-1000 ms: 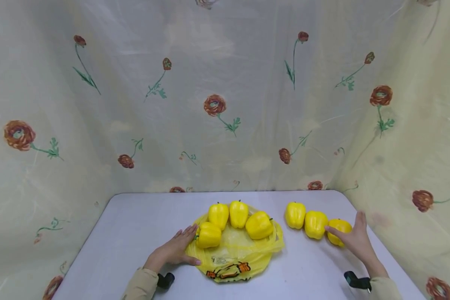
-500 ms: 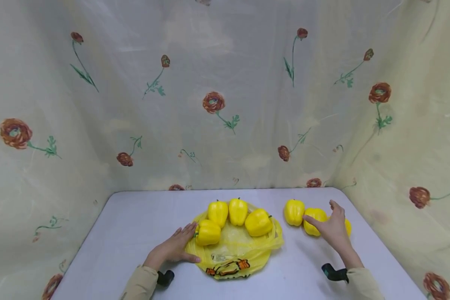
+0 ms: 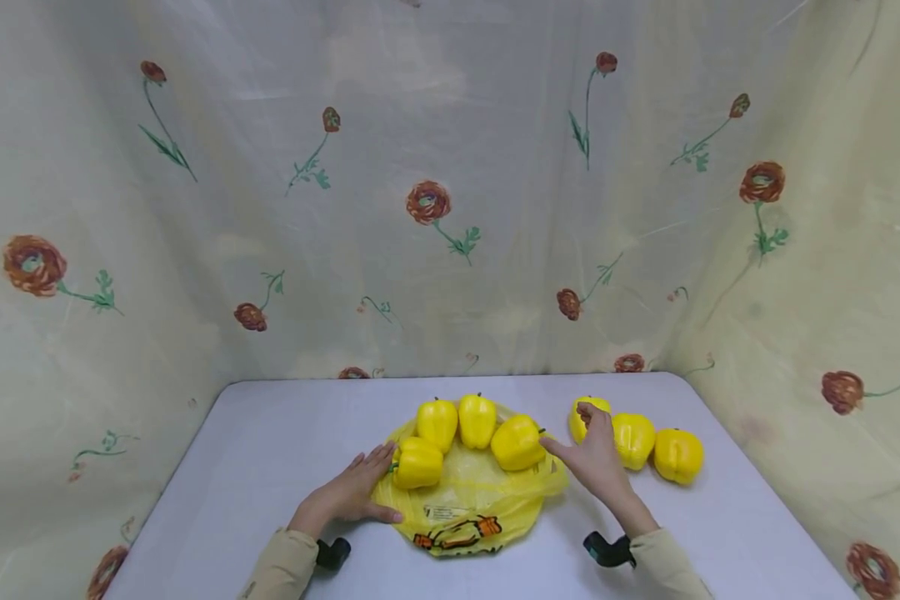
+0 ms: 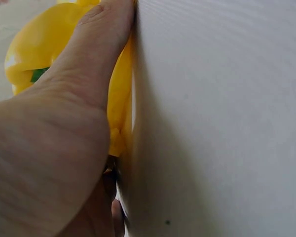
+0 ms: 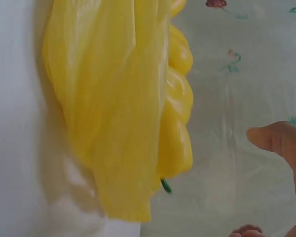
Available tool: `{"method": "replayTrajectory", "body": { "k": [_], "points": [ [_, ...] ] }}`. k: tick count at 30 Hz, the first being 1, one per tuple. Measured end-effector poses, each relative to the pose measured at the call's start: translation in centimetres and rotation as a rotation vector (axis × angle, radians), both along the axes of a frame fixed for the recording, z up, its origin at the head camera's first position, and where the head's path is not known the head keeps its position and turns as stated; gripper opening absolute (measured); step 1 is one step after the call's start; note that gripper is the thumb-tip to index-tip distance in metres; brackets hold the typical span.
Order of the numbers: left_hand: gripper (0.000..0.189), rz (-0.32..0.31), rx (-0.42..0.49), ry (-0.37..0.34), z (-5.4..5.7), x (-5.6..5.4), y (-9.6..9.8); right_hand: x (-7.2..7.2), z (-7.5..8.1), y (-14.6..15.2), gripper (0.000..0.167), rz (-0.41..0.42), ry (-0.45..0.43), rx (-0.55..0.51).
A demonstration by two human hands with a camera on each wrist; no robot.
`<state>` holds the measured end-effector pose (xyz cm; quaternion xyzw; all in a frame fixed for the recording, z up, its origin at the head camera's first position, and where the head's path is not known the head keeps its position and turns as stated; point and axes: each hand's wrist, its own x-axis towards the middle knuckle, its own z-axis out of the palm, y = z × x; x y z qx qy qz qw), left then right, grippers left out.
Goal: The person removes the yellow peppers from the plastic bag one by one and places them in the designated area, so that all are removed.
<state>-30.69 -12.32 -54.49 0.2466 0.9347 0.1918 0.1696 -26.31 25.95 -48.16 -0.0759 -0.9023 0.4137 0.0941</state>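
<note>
A yellow plastic bag (image 3: 457,508) lies flattened on the table, with several yellow bell peppers (image 3: 477,422) in an arc on or in it. My left hand (image 3: 348,493) rests along the bag's left edge, fingers extended beside the stalk of the leftmost pepper (image 3: 417,463). The left wrist view shows its thumb (image 4: 96,54) against the yellow plastic. My right hand (image 3: 596,457), holding nothing, is off the bag's right side, near the rightmost pepper on it (image 3: 517,443); its thumb (image 5: 274,138) appears apart from the bag in the right wrist view.
Three more yellow bell peppers, left (image 3: 581,417), middle (image 3: 633,442) and right (image 3: 678,456), stand in a row at the table's right. Flower-patterned sheeting (image 3: 450,292) hangs behind and at both sides of the pale table (image 3: 270,433).
My right hand has moved left from the rightmost pepper of the row to the bag's right side, carrying nothing. The left hand and the peppers stay in place.
</note>
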Motion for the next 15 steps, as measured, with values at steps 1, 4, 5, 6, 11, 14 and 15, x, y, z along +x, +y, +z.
{"method": "replayTrajectory", "body": {
  "k": [1, 4, 5, 6, 11, 14, 15],
  "points": [
    [0.116, -0.002, -0.001, 0.002, -0.1, 0.0, 0.0, 0.0, -0.1, -0.4, 0.092, 0.005, -0.001, 0.002],
    [0.116, -0.001, -0.004, 0.002, -0.1, -0.1, 0.0, -0.1, -0.4, -1.5, 0.091, 0.028, 0.005, -0.004],
    [0.116, 0.0, -0.005, 0.001, -0.1, -0.1, 0.0, -0.1, -0.5, -1.9, 0.091, 0.036, 0.007, -0.008],
    [0.115, 0.001, -0.005, -0.001, -0.1, -0.1, 0.0, -0.2, -0.5, -2.2, 0.091, 0.04, 0.009, -0.011],
    [0.115, 0.004, 0.006, -0.009, -0.1, -0.2, -0.1, -0.4, -1.2, -3.9, 0.089, 0.057, 0.009, -0.01],
    [0.115, 0.0, 0.01, -0.009, -0.2, -0.2, -0.1, -0.5, -1.8, -4.8, 0.089, 0.058, 0.005, 0.014],
    [0.115, -0.001, 0.011, -0.008, -0.3, -0.2, -0.1, -0.6, -2.0, -5.1, 0.09, 0.056, 0.004, 0.025]
  ]
}}
